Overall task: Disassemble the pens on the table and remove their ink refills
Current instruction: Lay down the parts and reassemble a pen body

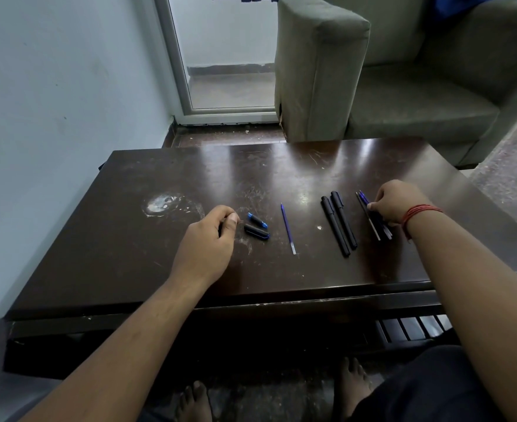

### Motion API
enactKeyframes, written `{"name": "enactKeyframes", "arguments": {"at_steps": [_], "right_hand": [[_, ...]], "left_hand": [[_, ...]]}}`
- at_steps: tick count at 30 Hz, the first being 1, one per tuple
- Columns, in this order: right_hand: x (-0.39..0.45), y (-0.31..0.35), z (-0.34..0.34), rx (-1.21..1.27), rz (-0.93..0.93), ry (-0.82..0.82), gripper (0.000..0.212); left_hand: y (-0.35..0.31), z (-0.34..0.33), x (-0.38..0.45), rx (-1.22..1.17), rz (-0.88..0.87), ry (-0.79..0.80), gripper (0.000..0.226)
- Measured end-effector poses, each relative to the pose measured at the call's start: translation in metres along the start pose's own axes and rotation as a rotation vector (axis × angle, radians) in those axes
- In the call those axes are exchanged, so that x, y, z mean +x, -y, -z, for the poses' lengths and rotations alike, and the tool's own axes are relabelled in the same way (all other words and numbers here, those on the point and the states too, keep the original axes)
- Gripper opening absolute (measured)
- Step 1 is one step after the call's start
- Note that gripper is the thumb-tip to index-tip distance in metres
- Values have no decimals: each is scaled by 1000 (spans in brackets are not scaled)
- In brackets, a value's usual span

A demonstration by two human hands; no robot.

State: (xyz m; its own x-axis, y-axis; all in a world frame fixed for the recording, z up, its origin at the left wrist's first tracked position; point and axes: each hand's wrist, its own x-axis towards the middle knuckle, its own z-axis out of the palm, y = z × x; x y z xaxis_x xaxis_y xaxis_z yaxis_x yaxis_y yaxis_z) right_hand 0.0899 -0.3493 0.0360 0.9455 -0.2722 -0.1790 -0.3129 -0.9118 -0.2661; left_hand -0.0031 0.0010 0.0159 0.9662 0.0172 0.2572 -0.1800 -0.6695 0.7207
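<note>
Pens, slim black plastic point(339, 223), could roll off the dark counter point(190, 178); right hand point(394, 205) pinches loose refills point(372, 219), left hand point(217, 236) curls around something dark.

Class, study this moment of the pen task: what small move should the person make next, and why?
Probably lift one pen from the bundle under the right hand, whose fingers already rest on it. One refill and two caps lie loose; two black pens remain whole. The left hand seems to hold something small and dark.

Whole black pens point(339, 223): two — side by side
Loose ink refill point(288, 229): one
Short black-and-blue pen pieces point(257, 226): two
Bundle under right hand point(374, 217): count unclear
</note>
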Motion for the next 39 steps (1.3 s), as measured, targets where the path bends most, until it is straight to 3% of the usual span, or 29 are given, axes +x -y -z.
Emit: {"name": "enactKeyframes", "arguments": {"at_steps": [7, 14, 20, 23, 27, 29, 34, 39], "right_hand": [[-2, 3, 3, -14, -2, 8, 28], [-19, 37, 5, -14, 167, -174, 26], [-53, 106, -31, -69, 411, -48, 35], [-61, 129, -52, -179, 435, 22, 38], [-63, 143, -61, -280, 405, 64, 23], [-62, 146, -61, -309, 399, 79, 28], [-62, 146, -62, -376, 431, 71, 19], [-61, 142, -60, -441, 470, 31, 28]], "left_hand": [[0, 1, 0, 5, -8, 1, 19], [-1, 0, 1, -5, 2, -4, 19], [0, -2, 1, -4, 8, -3, 18], [0, -3, 0, -4, 10, 4, 18], [1, -3, 0, 0, -3, 10, 18], [1, -3, 0, 2, -8, 9, 18], [2, -5, -1, 2, -16, 0, 18], [2, -5, 0, 6, -16, 14, 18]]}}
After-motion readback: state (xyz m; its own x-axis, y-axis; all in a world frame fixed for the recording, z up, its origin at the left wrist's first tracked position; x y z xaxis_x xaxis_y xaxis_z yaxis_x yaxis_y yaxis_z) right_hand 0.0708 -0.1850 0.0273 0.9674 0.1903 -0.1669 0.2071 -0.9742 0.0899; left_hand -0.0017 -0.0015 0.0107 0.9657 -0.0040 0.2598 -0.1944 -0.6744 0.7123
